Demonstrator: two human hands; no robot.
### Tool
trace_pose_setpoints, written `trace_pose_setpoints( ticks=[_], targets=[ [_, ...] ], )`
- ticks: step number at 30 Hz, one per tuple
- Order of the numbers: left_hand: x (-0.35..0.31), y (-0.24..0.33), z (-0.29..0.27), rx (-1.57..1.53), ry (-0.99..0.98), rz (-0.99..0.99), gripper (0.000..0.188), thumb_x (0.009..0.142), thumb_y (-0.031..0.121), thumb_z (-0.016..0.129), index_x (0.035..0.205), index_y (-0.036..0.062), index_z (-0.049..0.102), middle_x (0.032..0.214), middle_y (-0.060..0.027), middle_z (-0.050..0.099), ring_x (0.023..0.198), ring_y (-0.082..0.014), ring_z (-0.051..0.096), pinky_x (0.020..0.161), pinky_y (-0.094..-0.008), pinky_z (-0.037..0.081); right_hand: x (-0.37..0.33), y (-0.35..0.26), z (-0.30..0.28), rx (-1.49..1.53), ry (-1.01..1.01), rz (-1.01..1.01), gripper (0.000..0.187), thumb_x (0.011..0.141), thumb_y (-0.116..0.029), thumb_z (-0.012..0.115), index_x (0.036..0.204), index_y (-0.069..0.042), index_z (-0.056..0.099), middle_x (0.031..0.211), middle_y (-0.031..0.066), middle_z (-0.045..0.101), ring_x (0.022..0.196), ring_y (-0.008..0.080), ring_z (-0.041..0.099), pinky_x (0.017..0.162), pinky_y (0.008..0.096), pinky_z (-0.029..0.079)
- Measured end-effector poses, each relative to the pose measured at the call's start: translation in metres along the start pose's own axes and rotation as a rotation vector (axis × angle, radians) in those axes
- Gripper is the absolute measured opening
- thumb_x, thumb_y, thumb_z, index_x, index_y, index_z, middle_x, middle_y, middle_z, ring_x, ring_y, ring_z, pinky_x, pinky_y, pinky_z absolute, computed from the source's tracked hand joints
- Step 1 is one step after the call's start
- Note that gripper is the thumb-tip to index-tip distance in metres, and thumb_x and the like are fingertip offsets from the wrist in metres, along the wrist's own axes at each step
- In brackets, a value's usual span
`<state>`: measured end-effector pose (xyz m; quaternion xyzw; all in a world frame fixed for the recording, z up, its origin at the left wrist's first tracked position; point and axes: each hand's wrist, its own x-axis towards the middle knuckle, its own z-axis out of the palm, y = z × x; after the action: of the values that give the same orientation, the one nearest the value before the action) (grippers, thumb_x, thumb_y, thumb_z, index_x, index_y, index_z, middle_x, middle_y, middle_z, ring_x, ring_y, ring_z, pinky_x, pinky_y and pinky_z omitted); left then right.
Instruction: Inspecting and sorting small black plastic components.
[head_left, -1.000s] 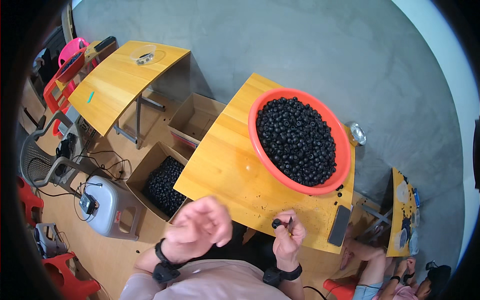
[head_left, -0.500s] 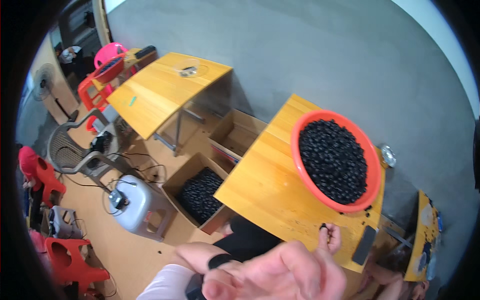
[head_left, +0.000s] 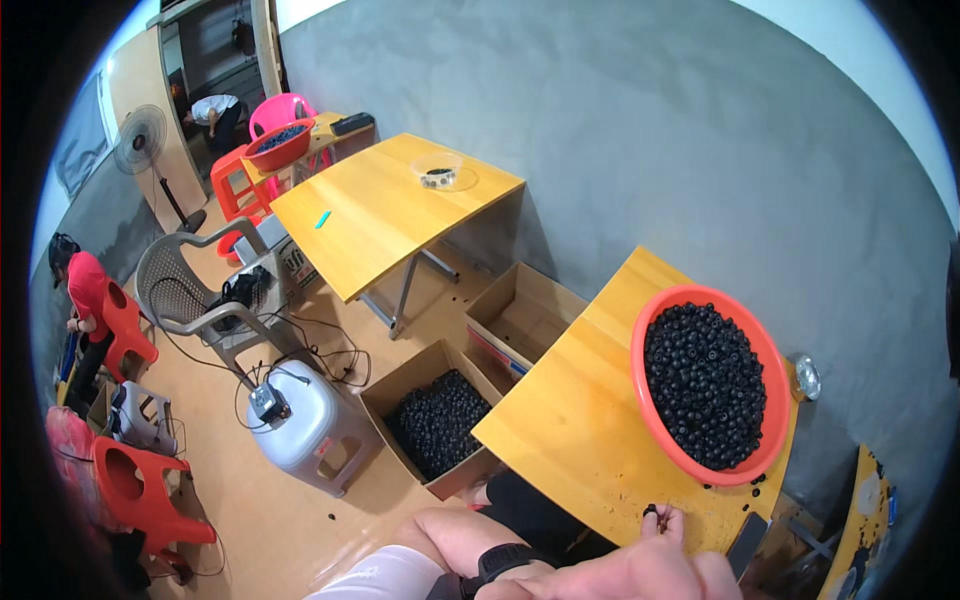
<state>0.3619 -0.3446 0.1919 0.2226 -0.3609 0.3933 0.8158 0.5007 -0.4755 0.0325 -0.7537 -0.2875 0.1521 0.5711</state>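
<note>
My right hand is at the table's front edge, its fingers pinched on a small black round part. In front of it, at the lower edge, is my left hand, large and close. Its fingers are hidden, and a black strap circles that wrist. Farther back on the wooden table stands a wide orange basin, heaped with small black round parts, several with a hole in the middle. A few loose parts lie beside the basin.
A dark flat slab lies at the table's right edge. Left of the table are an open carton of black parts and another carton. A grey stool, cables and a second table stand beyond. Two people are at the far left.
The view has shifted, so the table and basin sit lower and farther right. My left hand has dropped toward the lower edge. The right hand keeps its pinch on the black part.
</note>
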Motion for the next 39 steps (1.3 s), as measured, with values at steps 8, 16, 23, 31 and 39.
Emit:
trace_pose_setpoints(
  ticks=[8, 16, 23, 31, 39],
  targets=[
    [-0.032, 0.006, -0.027, -0.037, 0.049, 0.005, 0.089, 0.074, 0.070, 0.049, 0.120, -0.0037, 0.036, 0.107, -0.0172, 0.044, 0.086, -0.0255, 0.048, 0.090, -0.0361, 0.034, -0.001, 0.018, 0.037, 0.049, 0.039, -0.093, 0.007, 0.084, -0.006, 0.051, 0.086, 0.001, 0.054, 0.078, 0.0030, 0.053, 0.073, 0.0106, 0.048, 0.068, 0.0244, 0.039],
    [-0.049, 0.008, -0.035, -0.073, 0.116, -0.002, 0.089, 0.074, 0.070, 0.050, 0.122, -0.0031, 0.034, 0.107, -0.0170, 0.044, 0.087, -0.0256, 0.048, 0.089, -0.0358, 0.034, 0.000, 0.031, 0.051, -0.001, 0.040, -0.092, 0.007, 0.084, -0.007, 0.053, 0.084, 0.000, 0.054, 0.076, 0.0023, 0.052, 0.070, 0.0107, 0.046, 0.066, 0.0244, 0.038],
    [-0.050, 0.003, -0.042, -0.110, 0.130, -0.024, 0.089, 0.074, 0.070, 0.050, 0.123, -0.0027, 0.033, 0.108, -0.0168, 0.044, 0.087, -0.0257, 0.049, 0.089, -0.0356, 0.035, -0.005, 0.037, 0.047, -0.087, -0.010, -0.109, 0.007, 0.084, -0.007, 0.055, 0.083, 0.000, 0.054, 0.071, 0.0017, 0.050, 0.065, 0.0100, 0.045, 0.060, 0.0240, 0.037],
    [-0.049, -0.001, -0.047, -0.117, 0.142, -0.022, 0.090, 0.074, 0.070, 0.050, 0.124, -0.0021, 0.032, 0.108, -0.0166, 0.044, 0.088, -0.0259, 0.049, 0.088, -0.0354, 0.036, 0.002, 0.056, 0.059, -0.029, -0.020, -0.109, 0.005, 0.083, -0.005, 0.056, 0.083, -0.001, 0.055, 0.070, -0.0003, 0.048, 0.064, 0.0095, 0.043, 0.059, 0.0232, 0.036],
    [-0.053, -0.002, -0.052, -0.173, 0.157, -0.060, 0.091, 0.074, 0.070, 0.050, 0.126, -0.0016, 0.031, 0.109, -0.0164, 0.044, 0.088, -0.0261, 0.049, 0.087, -0.0352, 0.036, -0.001, 0.067, 0.058, 0.033, 0.012, -0.076, 0.005, 0.082, -0.006, 0.057, 0.083, -0.002, 0.055, 0.072, -0.0007, 0.049, 0.067, 0.0089, 0.044, 0.061, 0.0225, 0.036]
  ],
)
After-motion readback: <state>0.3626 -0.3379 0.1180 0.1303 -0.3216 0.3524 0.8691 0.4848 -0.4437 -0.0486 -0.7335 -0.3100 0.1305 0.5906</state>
